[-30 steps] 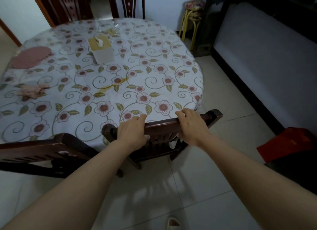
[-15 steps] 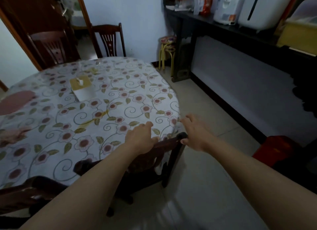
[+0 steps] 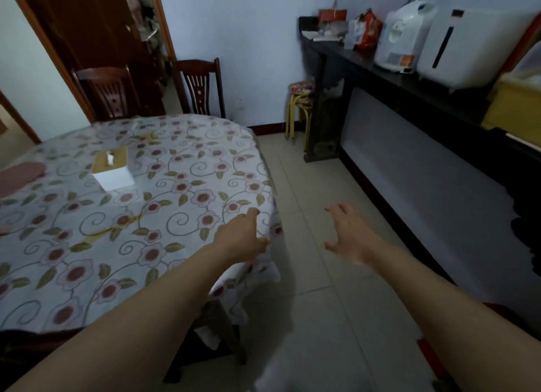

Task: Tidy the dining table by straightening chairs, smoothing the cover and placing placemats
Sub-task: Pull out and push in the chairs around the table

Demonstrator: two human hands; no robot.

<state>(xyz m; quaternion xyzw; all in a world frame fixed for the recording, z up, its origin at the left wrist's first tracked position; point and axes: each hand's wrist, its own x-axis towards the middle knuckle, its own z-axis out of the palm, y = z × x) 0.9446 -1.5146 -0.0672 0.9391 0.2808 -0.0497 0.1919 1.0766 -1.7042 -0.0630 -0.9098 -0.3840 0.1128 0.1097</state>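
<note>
A round table wears a floral cover (image 3: 152,221) that hangs over its right edge. My left hand (image 3: 241,236) hovers over that edge, fingers loosely apart, holding nothing. My right hand (image 3: 347,235) is held over the floor tiles to the right of the table, fingers spread and empty. The dark wooden chair (image 3: 218,330) I held a moment ago stands pushed under the table below my left forearm, mostly hidden by the cover. A pink placemat (image 3: 20,175) lies at the table's left edge. Two more chairs, one (image 3: 106,91) and another (image 3: 200,85), stand at the far side.
A white tissue box (image 3: 112,169) sits on the table. A dark sideboard (image 3: 409,98) with white appliances (image 3: 405,36) runs along the right wall. Stacked yellow-legged stools (image 3: 301,107) stand in the far corner. Tiled floor (image 3: 322,318) lies between table and sideboard.
Both hands have let go of the chair's top rail and lifted away with fingers spread. The chair now sits further under the table, and my view has risen and turned right.
</note>
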